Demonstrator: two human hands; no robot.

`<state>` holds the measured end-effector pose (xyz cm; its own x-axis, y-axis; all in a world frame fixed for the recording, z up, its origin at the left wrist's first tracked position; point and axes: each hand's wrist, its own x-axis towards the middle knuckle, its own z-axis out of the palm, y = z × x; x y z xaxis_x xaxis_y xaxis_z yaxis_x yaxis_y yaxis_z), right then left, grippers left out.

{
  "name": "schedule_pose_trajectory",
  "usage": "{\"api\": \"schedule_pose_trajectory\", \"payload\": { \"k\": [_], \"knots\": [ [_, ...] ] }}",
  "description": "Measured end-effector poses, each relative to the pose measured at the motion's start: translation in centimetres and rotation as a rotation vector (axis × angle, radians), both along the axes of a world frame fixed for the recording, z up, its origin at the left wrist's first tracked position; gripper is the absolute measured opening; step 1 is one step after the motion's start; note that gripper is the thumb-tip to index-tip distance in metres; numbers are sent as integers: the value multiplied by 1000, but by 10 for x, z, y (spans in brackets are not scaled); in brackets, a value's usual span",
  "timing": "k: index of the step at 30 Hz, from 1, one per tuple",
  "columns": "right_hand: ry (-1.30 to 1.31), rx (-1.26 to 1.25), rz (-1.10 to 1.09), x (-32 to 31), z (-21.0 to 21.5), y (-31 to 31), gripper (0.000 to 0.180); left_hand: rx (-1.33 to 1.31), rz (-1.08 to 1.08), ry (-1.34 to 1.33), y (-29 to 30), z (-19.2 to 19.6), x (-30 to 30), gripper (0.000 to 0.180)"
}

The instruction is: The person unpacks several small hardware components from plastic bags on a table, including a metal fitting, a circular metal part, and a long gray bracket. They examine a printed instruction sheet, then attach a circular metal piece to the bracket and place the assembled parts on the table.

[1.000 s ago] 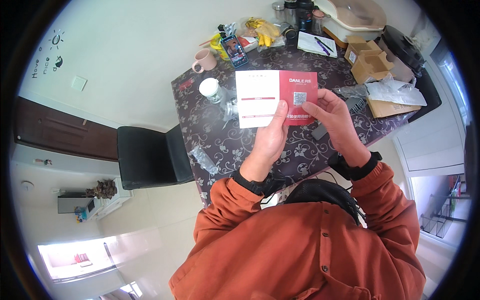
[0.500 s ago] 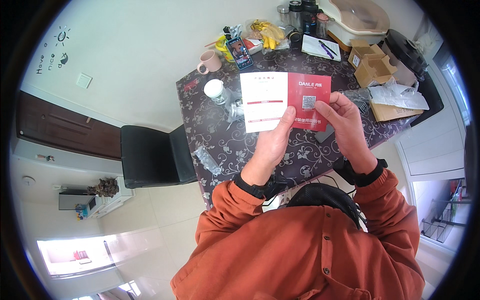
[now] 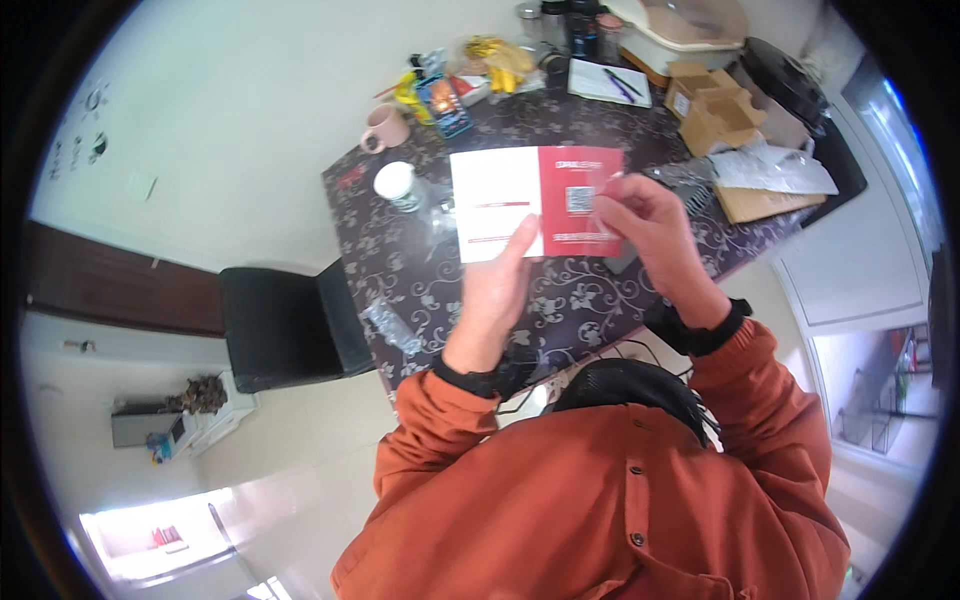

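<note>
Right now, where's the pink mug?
Head view: the pink mug stands at the table's far left corner, beside the white lid, left of the red-and-white card.

This looks like a home, a dining corner by a plain white wall. A dark table with a pale floral pattern (image 3: 560,300) carries household clutter: a pink mug (image 3: 385,128), bananas (image 3: 497,55), a notepad with pens (image 3: 608,82), open cardboard boxes (image 3: 715,110). A black chair (image 3: 285,325) stands beside it on pale floor tiles, with a small potted plant (image 3: 203,393) farther off.
</note>
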<state>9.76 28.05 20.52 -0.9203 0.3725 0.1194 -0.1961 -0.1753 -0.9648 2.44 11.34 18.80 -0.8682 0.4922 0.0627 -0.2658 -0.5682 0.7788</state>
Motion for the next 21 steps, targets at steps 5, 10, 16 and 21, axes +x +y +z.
{"api": "schedule_pose_trajectory", "payload": {
  "k": [5,10,16,21],
  "knots": [
    [-151,86,23,-6,-36,12,13,-361,-59,6,-20,-20,-18,33],
    [-282,340,-26,-12,-70,23,19,-554,-95,66,-24,-54,-25,25],
    [-356,139,41,-18,-78,33,16,-573,-124,47,-24,-68,-31,24],
    [-331,1,45,-22,-69,34,19,-547,-147,22,-23,-62,-34,22]
  ]
}}
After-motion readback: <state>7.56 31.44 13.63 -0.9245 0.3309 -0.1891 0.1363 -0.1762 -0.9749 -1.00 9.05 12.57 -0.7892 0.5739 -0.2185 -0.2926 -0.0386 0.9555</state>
